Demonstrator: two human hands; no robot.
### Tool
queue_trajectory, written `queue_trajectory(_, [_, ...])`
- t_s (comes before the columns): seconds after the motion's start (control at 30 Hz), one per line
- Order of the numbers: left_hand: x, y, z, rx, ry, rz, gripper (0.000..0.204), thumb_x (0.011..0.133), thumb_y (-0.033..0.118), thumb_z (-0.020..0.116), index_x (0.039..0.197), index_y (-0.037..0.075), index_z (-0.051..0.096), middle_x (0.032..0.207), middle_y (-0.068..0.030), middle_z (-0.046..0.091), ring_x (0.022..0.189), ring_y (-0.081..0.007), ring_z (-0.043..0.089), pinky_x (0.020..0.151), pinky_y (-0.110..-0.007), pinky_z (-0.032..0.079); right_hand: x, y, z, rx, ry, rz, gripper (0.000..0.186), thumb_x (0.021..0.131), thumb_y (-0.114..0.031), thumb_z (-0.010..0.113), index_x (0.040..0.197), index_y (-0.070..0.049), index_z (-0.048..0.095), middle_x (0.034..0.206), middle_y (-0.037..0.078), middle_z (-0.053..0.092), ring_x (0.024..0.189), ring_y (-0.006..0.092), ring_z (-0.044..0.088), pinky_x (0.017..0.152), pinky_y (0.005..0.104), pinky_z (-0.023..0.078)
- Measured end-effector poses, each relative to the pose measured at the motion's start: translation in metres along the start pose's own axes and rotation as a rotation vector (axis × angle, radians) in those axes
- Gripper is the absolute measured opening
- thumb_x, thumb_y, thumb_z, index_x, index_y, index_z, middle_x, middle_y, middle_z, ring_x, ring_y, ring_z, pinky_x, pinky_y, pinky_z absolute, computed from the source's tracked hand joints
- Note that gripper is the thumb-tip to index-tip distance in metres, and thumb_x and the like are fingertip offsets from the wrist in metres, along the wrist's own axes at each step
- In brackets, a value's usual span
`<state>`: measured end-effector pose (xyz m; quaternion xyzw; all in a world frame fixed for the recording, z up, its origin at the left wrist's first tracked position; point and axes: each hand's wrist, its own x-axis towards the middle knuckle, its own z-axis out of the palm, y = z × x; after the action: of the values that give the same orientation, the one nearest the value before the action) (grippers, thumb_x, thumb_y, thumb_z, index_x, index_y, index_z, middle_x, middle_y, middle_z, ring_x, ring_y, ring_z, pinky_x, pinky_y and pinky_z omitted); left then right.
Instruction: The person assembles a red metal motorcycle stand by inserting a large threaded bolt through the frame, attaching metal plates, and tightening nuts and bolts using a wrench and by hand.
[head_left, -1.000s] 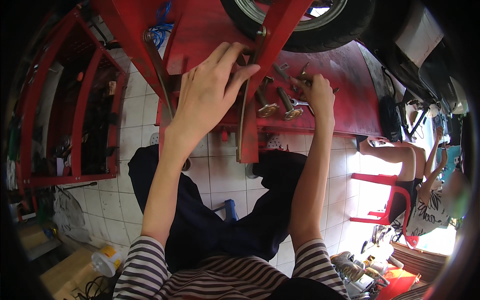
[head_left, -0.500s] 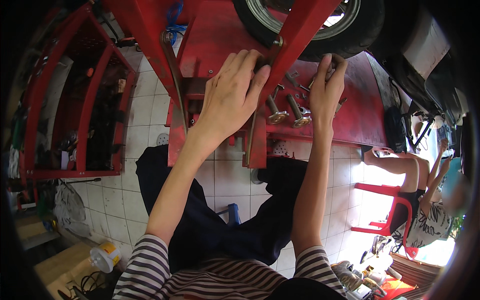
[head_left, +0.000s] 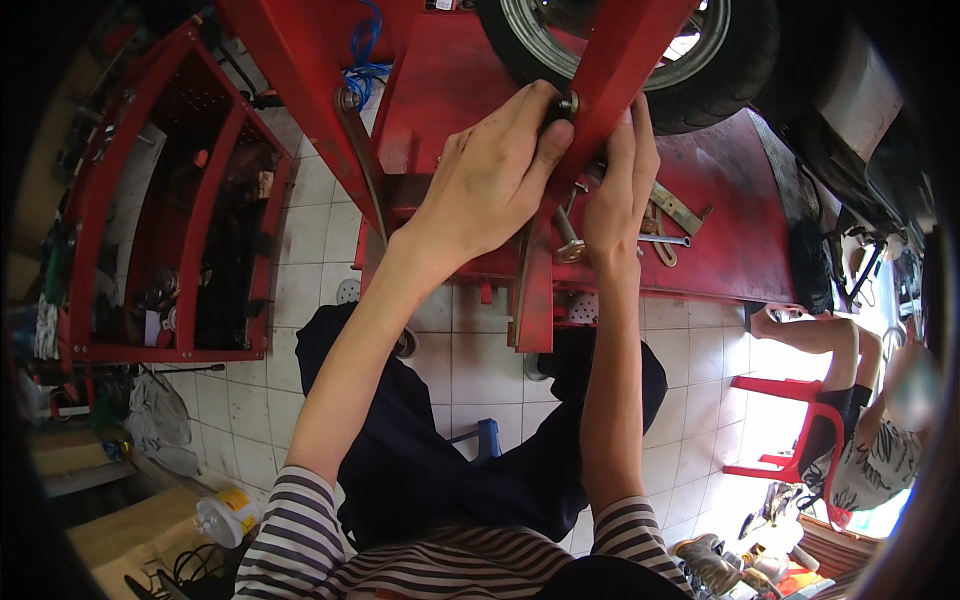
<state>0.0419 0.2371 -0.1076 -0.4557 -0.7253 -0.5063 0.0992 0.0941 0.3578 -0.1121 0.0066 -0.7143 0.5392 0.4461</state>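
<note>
My left hand [head_left: 497, 172] is curled at the left side of the red steel upright [head_left: 625, 60], its fingertips beside a metal bolt [head_left: 568, 103] in it. My right hand [head_left: 618, 190] reaches up on the upright's right side with fingers curled; what it grips is hidden behind them. Below and around it on the red platform [head_left: 745, 220] lie a flanged pin [head_left: 570, 247], a wrench [head_left: 668, 240] and a flat bracket [head_left: 678, 208]. A second red upright [head_left: 300, 110] with a bolt stands left of my hands.
A wheel [head_left: 730, 80] and dark scooter parts stand above and right of the platform. A red shelf unit [head_left: 182, 200] is at left, a blue hose [head_left: 368, 45] behind. Another person sits at right on a red chair [head_left: 745, 470]. A white bucket [head_left: 225, 518] stands lower left.
My left hand has moved up to the bolt on the upright. My right hand has moved up from the loose parts to beside that upright. The view has shifted, so the scene sits further right.
</note>
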Motion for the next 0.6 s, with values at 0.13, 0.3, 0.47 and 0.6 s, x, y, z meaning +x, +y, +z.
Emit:
queue_trajectory(0.13, [-0.001, -0.004, 0.005, 0.133, 0.099, 0.096, 0.024, 0.101, 0.022, 0.041, 0.106, 0.000, 0.048, 0.092, -0.0141, 0.056, 0.075, -0.0317, 0.059, 0.062, -0.039, 0.046, -0.005, -0.001, -0.005, 0.013, -0.066, 0.069, 0.036, 0.100, -0.021, 0.037, 0.121, 0.004, 0.051, 0.101, 0.006, 0.059, 0.082, 0.0077, 0.054, 0.064, 0.0198, 0.042])
queue_trajectory(0.3, [0.005, -0.003, 0.007, 0.110, 0.179, 0.170, 0.019, 0.098, 0.018, 0.045, 0.104, 0.000, 0.047, 0.091, -0.0144, 0.054, 0.081, -0.0357, 0.056, 0.063, -0.043, 0.046, -0.006, -0.004, -0.004, 0.220, -0.008, 0.210, 0.037, 0.100, -0.022, 0.043, 0.128, 0.000, 0.049, 0.087, -0.001, 0.058, 0.064, -0.0003, 0.044, 0.049, 0.0157, 0.029])
queue_trajectory(0.47, [0.006, 0.000, 0.006, 0.096, 0.157, 0.156, 0.017, 0.097, 0.016, 0.046, 0.103, 0.000, 0.047, 0.091, -0.0149, 0.055, 0.083, -0.0363, 0.057, 0.064, -0.044, 0.046, -0.005, -0.009, -0.006, 0.273, -0.029, 0.256, 0.038, 0.100, -0.022, 0.044, 0.132, -0.001, 0.047, 0.075, -0.005, 0.056, 0.056, -0.0020, 0.035, 0.046, 0.0161, 0.023])
queue_trajectory(0.6, [0.005, -0.007, 0.011, 0.021, 0.170, 0.139, 0.015, 0.097, 0.015, 0.047, 0.102, 0.001, 0.047, 0.092, -0.0152, 0.055, 0.083, -0.0366, 0.057, 0.064, -0.044, 0.046, -0.005, -0.013, -0.007, 0.197, -0.044, 0.239, 0.037, 0.101, -0.025, 0.043, 0.129, -0.001, 0.049, 0.074, -0.005, 0.055, 0.056, -0.0016, 0.035, 0.047, 0.0156, 0.024])
